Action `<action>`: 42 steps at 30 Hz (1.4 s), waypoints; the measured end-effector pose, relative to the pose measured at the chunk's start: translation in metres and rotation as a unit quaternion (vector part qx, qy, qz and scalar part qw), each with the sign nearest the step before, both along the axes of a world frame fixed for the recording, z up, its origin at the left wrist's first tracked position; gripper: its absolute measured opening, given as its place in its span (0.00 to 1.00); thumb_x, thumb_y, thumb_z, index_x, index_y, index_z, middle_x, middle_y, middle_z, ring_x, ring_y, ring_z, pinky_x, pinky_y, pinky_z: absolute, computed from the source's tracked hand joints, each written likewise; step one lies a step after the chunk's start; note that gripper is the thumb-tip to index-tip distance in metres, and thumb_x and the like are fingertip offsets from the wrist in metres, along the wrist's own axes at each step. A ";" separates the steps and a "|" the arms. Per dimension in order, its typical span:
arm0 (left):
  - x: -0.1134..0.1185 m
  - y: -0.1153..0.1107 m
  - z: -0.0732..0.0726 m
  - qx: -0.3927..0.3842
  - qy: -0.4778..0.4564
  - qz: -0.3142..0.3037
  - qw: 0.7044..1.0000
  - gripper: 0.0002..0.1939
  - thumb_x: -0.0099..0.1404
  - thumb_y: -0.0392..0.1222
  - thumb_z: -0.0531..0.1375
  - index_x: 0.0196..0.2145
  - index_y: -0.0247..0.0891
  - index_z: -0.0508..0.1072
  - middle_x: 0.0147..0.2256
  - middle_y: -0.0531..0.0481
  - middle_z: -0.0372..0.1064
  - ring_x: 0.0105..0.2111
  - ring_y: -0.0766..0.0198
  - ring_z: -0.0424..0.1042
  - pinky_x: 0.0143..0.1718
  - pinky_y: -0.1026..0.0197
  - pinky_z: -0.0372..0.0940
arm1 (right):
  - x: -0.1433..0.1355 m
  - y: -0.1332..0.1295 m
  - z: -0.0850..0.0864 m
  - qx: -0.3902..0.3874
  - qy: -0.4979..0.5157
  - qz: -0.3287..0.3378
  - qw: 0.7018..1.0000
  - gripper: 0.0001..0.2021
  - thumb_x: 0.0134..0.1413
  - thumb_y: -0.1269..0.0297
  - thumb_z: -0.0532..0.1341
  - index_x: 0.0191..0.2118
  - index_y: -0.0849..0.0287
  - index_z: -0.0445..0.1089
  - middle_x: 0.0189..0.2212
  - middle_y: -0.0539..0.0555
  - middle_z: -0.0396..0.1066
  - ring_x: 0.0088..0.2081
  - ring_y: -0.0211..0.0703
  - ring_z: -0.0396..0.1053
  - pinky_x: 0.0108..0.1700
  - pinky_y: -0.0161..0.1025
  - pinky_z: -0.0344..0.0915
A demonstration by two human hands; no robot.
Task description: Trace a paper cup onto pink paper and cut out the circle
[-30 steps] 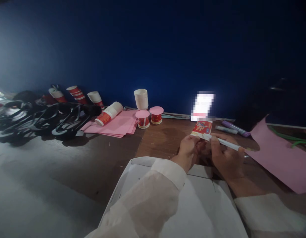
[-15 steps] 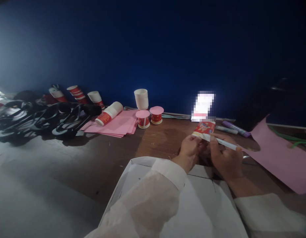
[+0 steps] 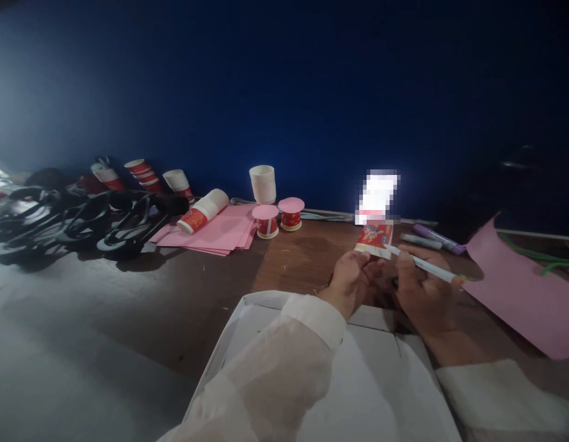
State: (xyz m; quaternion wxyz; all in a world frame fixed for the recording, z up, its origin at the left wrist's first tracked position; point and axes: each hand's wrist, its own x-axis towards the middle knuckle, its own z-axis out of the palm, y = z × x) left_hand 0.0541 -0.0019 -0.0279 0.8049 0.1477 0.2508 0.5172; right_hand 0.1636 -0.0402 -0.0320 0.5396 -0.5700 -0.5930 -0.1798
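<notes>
Near the table's middle right, my left hand [image 3: 351, 279] is closed on the lower edge of a red and white paper piece [image 3: 375, 238], which looks like part of a paper cup. My right hand [image 3: 422, 291] grips a white pen [image 3: 429, 266] with an orange end. The pen's left tip is at the right edge of the paper piece. Two short red cups, a left one [image 3: 267, 227] and a right one [image 3: 291, 220], stand to the left with round pink tops. A purple marker [image 3: 438, 238] lies beyond my right hand.
Pink sheets [image 3: 220, 236] lie at the left under a cup stack [image 3: 204, 210]. White stacked cups [image 3: 263, 184] stand behind. Black objects [image 3: 123, 230] crowd the far left. A cut pink sheet [image 3: 523, 288] lies right, a white box [image 3: 367, 380] in front.
The red paper piece has tilted and shifted slightly left. My right hand has moved a little to the right with the pen, whose tip now shows at the paper's edge.
</notes>
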 end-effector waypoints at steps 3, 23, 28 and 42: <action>0.000 0.000 0.003 -0.012 0.008 0.010 1.000 0.07 0.59 0.28 0.64 0.27 0.35 0.71 0.29 0.49 0.72 0.30 0.66 0.74 0.45 0.61 0.71 | -0.001 -0.001 0.000 -0.008 -0.008 0.007 1.000 0.12 0.67 0.59 0.59 0.38 0.58 0.77 0.36 0.60 0.80 0.39 0.50 0.78 0.44 0.45 0.73; 0.006 0.002 0.002 -0.029 0.031 0.007 0.999 0.11 0.60 0.26 0.64 0.26 0.36 0.67 0.26 0.52 0.70 0.26 0.69 0.71 0.44 0.63 0.71 | 0.000 0.004 -0.003 -0.005 -0.050 0.035 0.998 0.10 0.66 0.61 0.59 0.39 0.58 0.77 0.36 0.60 0.81 0.38 0.52 0.79 0.45 0.48 0.75; 0.003 0.001 0.000 -0.006 0.002 0.012 1.000 0.08 0.60 0.28 0.64 0.27 0.35 0.69 0.28 0.50 0.72 0.29 0.67 0.72 0.46 0.60 0.71 | -0.002 -0.001 0.000 -0.005 -0.001 0.019 1.000 0.10 0.67 0.60 0.59 0.43 0.58 0.77 0.40 0.60 0.81 0.43 0.52 0.79 0.49 0.49 0.75; -0.001 -0.003 0.003 0.002 0.006 0.002 1.000 0.06 0.60 0.29 0.63 0.27 0.35 0.72 0.29 0.49 0.72 0.30 0.67 0.74 0.47 0.62 0.70 | -0.002 -0.001 0.002 0.005 -0.012 0.004 1.000 0.11 0.67 0.61 0.59 0.40 0.58 0.78 0.38 0.60 0.81 0.40 0.51 0.79 0.45 0.47 0.75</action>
